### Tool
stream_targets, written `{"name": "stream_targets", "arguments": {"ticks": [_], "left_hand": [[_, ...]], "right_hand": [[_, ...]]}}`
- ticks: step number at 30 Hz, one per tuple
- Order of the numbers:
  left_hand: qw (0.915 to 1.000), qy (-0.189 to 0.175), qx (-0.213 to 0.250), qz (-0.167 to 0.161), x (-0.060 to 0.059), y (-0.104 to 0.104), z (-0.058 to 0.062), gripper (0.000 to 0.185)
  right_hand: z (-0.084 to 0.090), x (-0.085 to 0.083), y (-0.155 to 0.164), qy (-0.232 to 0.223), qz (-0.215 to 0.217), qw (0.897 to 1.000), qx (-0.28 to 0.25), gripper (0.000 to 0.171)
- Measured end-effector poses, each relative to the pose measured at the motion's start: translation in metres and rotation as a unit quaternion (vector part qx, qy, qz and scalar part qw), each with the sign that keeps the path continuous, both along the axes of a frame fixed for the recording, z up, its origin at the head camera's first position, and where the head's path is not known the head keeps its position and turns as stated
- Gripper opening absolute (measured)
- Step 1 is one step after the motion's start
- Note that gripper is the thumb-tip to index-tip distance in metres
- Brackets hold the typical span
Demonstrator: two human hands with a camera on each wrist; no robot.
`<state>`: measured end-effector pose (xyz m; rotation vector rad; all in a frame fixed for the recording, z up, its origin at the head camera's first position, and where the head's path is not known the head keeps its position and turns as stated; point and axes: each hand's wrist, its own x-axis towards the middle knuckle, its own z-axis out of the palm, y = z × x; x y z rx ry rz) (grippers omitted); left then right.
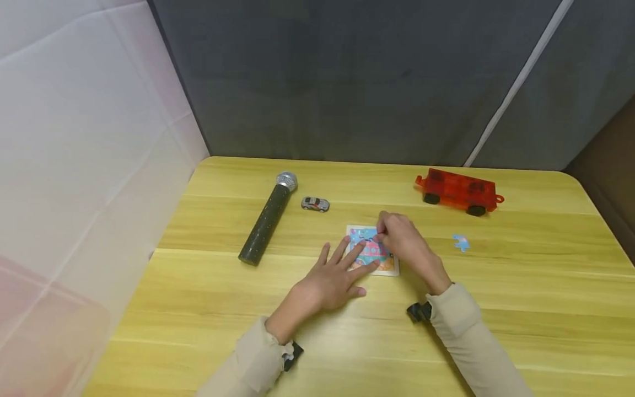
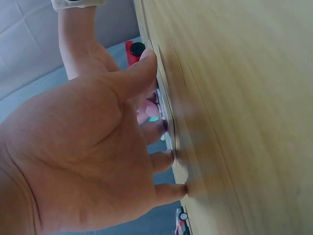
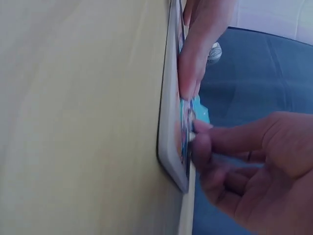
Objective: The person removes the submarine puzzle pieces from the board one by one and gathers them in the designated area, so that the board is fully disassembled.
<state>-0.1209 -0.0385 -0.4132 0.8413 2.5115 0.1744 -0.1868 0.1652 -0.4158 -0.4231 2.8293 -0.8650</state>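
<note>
A: Where do you have the puzzle board?

B: It lies flat on the desk, midway between the left and right edges. Your left hand is spread, its fingers straight and gripping nothing, some tips resting on the board.

A: And your right hand?

B: Its fingers seem to pinch a light blue piece at the board's far side; the fingertips are blurred, so you can't be sure how firm that hold is.

A: What could go wrong for you?

B: If you press that piece while it's tilted, its edge may catch and pop up its neighbours. If your left fingers bear down unevenly, the board could slide on the desk. They also cover part of the picture, so you might misjudge the fit.

A: Anything further out?

B: Your loose piece lies to the right of the board, toward the desk's right edge. Swing your right forearm wide and your sleeve could brush it away. The red wagon, near the far edge, has wheels, so a knock might roll it.
</note>
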Motion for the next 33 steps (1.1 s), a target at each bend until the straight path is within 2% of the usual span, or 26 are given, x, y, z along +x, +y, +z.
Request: {"name": "stream_targets", "arguments": {"ticks": [3,6,9,14,19,25,33], "left_hand": [[1.0000,0.000,-0.001,0.000,-0.001,-0.001,-0.001,0.063],[1.0000,0.002,0.001,0.002,-0.001,-0.002,-0.001,0.063],[1.0000,0.002,0.007,0.005,-0.001,-0.003,-0.001,0.063],[0.9998,-0.004,0.021,0.007,0.001,-0.006,-0.001,0.064],[0.9995,-0.006,0.029,0.008,0.001,-0.008,-0.001,0.064],[0.9996,0.000,0.026,0.006,0.001,-0.009,-0.002,0.064],[0.9993,-0.002,0.036,0.004,0.001,-0.007,-0.002,0.063]], "right_hand": [[0.003,-0.002,0.005,-0.010,0.006,0.999,-0.043,0.014],[0.010,-0.004,0.018,-0.020,0.002,0.997,-0.079,0.004],[0.019,-0.006,0.041,-0.017,-0.010,0.997,-0.077,0.011],[0.026,-0.007,0.086,-0.042,-0.019,0.998,-0.034,0.003],[0.024,-0.009,0.113,-0.074,-0.015,0.997,0.019,0.009],[0.021,-0.011,0.116,-0.089,-0.039,0.993,0.069,0.004],[0.025,-0.010,0.111,-0.077,-0.075,0.985,0.132,0.011]]}}
